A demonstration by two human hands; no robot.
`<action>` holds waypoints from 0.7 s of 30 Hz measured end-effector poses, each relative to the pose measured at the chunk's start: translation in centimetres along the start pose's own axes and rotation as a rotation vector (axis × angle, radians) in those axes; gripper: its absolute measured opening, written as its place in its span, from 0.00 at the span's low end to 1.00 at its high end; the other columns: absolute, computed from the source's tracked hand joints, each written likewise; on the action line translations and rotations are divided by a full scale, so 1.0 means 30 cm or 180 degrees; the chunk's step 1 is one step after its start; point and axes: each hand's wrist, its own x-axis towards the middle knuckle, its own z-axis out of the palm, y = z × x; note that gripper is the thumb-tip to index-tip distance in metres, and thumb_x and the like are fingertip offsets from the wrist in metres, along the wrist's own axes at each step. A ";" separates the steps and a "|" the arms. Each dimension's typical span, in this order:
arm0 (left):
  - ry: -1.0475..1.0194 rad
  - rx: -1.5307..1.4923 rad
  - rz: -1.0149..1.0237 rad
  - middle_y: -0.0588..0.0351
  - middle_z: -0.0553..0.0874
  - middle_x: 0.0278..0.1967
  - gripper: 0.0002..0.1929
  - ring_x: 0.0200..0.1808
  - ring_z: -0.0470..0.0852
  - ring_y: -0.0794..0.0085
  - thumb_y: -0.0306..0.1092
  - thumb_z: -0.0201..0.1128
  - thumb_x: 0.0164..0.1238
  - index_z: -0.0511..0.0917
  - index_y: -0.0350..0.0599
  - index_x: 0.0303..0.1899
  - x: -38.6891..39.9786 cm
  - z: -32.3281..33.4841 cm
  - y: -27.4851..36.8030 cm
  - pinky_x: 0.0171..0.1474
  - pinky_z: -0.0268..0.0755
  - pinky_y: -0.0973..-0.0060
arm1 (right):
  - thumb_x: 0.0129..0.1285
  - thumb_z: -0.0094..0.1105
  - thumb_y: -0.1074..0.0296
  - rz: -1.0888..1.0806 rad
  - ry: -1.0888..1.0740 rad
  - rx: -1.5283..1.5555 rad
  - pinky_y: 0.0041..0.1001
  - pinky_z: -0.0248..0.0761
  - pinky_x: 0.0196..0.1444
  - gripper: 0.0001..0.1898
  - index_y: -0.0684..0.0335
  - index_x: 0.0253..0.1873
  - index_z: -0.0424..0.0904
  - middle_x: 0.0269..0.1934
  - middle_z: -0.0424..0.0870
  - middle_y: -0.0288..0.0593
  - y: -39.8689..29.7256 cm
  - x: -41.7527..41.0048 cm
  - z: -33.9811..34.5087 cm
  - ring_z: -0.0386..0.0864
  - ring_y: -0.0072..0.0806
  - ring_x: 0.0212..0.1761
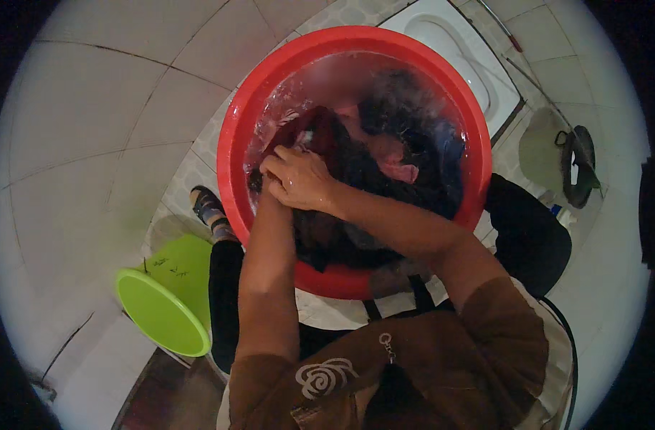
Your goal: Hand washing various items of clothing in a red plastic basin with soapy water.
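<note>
A large red plastic basin (354, 35) stands between my knees, holding water and a heap of wet clothes. Dark garments (349, 236) fill its near part; a dark red cloth (319, 121) lies at the left, a pink cloth (400, 171) right of the middle and a blue one (450, 150) by the right wall. My right hand (301, 180) has its fingers curled over my left wrist area, beside the dark red cloth. My left hand (271, 185) is mostly hidden under it among the clothes. What either hand grips is hidden.
A lime-green bucket (182, 274) lies tilted at the lower left. Beyond the basin is a white ceramic squat pan (464, 59). To the right are a dark shoe (578, 172), a thin rod (542, 91) and a small container with blue on it (561, 212). The floor is tiled.
</note>
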 end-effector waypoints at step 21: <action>0.0886 0.1988 0.1059 0.50 0.82 0.39 0.16 0.42 0.81 0.60 0.40 0.55 0.64 0.75 0.41 0.48 0.064 0.080 -0.061 0.48 0.72 0.63 | 0.62 0.48 0.60 0.0659 0.0183 -0.0293 0.44 0.69 0.44 0.13 0.64 0.40 0.76 0.37 0.79 0.54 0.481 0.102 0.095 0.78 0.49 0.40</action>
